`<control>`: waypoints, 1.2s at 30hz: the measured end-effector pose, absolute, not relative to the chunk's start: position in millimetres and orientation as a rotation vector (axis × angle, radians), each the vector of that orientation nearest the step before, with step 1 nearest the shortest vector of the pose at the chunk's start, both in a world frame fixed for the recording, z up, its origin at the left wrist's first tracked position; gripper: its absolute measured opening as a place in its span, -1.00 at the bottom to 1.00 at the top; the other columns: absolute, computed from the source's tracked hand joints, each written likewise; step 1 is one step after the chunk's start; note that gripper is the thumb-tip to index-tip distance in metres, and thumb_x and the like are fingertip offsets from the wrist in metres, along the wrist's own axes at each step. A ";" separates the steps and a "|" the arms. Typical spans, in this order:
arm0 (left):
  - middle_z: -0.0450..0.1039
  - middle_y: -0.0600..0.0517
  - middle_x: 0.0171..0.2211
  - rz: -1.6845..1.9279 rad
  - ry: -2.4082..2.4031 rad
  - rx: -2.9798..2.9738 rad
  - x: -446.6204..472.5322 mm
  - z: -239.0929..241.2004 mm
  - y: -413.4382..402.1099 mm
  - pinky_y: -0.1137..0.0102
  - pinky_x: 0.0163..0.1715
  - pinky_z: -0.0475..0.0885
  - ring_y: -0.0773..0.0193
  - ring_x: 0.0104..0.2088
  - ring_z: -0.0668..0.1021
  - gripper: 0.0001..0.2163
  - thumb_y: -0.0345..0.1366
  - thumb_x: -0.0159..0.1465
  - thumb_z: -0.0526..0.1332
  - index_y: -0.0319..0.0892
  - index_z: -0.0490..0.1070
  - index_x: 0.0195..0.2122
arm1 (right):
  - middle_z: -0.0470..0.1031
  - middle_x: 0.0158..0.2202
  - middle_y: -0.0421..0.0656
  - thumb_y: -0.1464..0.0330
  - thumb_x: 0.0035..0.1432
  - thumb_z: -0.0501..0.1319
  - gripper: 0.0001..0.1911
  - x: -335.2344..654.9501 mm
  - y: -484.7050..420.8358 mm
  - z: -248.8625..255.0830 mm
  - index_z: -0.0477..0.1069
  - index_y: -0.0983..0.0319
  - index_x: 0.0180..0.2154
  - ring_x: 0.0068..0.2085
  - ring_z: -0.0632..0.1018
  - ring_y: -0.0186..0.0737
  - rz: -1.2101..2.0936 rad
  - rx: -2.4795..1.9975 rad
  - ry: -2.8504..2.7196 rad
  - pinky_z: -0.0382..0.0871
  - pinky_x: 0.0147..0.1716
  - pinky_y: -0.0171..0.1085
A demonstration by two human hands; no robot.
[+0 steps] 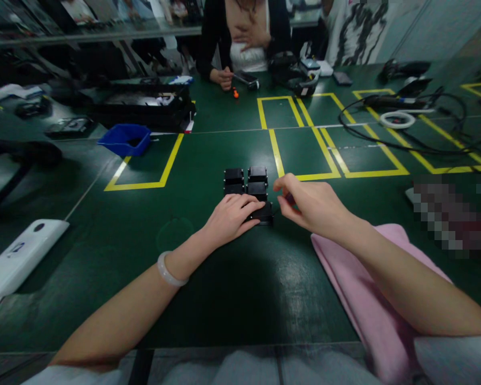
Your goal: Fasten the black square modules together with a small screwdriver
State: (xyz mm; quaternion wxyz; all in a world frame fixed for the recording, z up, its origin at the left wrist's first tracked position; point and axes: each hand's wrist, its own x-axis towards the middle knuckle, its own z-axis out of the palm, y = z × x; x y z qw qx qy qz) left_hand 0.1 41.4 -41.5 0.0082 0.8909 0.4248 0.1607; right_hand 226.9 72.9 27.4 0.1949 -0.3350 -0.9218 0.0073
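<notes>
Several small black box-shaped blocks (257, 189) with shiny studs at their sides stand in two close rows on the green table. My left hand (234, 216) lies over the near blocks, with thumb and fingers around the front right black block (266, 214). Its other fingers cover part of the left row. Just right of the blocks, my right hand (304, 203) hovers with its fingers curled and thumb drawn in. Something dark shows between those fingers, too small to make out.
A pink cloth (344, 267) lies under my right forearm. A white device (24, 256) is at left, a blue bin (126, 139) beyond it. Yellow tape (278, 155) marks the green table (208, 305). Black cables (441, 141) lie at right. A person (246, 43) sits opposite.
</notes>
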 end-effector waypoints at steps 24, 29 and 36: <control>0.39 -0.08 0.04 0.492 1.333 2.779 0.7 -40.8 41.5 0.23 -0.01 0.28 0.12 0.01 0.44 -0.66 -0.20 0.36 0.13 -0.16 0.28 0.13 | 0.47 -0.47 -0.24 0.38 0.25 0.04 -0.85 228.6 72.6 29.6 0.30 0.27 -0.17 -0.48 0.48 -0.33 -0.033 -0.846 -2.610 0.11 -0.50 -0.33; 0.40 -0.08 0.04 0.501 1.327 2.789 0.6 -40.8 41.6 0.23 -0.01 0.28 0.12 0.01 0.44 -0.67 -0.20 0.36 0.13 -0.16 0.28 0.12 | 0.45 -0.50 -0.23 0.26 0.32 -0.01 -0.78 229.4 73.3 30.4 0.32 0.24 -0.24 -0.47 0.48 -0.30 -0.013 -0.869 -2.639 0.08 -0.50 -0.33; 0.40 -0.10 0.03 0.513 1.326 2.778 1.2 -41.3 41.8 0.22 -0.02 0.29 0.11 0.00 0.45 -0.67 -0.20 0.36 0.12 -0.15 0.28 0.12 | 0.46 -0.48 -0.26 0.35 0.27 0.02 -0.83 229.1 72.8 29.8 0.29 0.25 -0.14 -0.50 0.47 -0.32 0.070 -0.915 -2.619 0.07 -0.51 -0.34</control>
